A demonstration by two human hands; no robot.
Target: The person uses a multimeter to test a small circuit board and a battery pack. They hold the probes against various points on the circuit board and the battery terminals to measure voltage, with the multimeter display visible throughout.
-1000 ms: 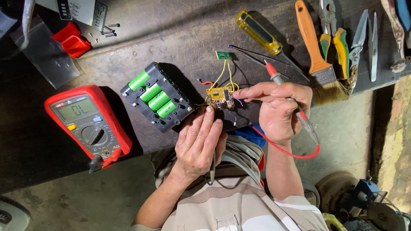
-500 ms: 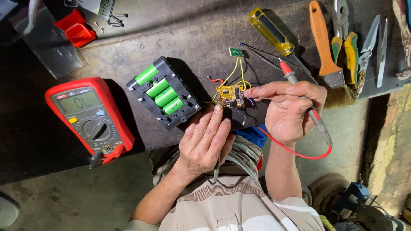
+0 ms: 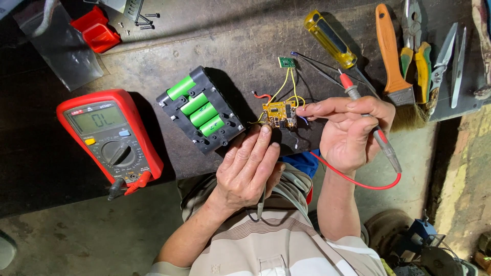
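A small orange circuit board (image 3: 279, 115) with yellow, red and blue wires lies on the dark bench (image 3: 230, 41). My left hand (image 3: 246, 171) rests palm down just below it. Its fingertips touch the board's lower edge, and a thin dark probe (image 3: 261, 204) sticks out from under the palm. My right hand (image 3: 353, 133) touches the board's right edge with thumb and forefinger and holds a red test probe (image 3: 368, 122) between its fingers; the probe's red lead (image 3: 358, 183) loops below. A black battery pack with green cells (image 3: 200, 110) sits left of the board.
A red multimeter (image 3: 110, 138) lies at the left. A yellow-handled screwdriver (image 3: 330, 38), an orange-handled brush (image 3: 391, 56), pliers (image 3: 417, 56) and tweezers (image 3: 458, 61) lie at the top right. A red plastic tray (image 3: 97, 30) and loose screws sit at the top left.
Both hands stay at the circuit board in nearly the same pose. Only the view has shifted slightly.
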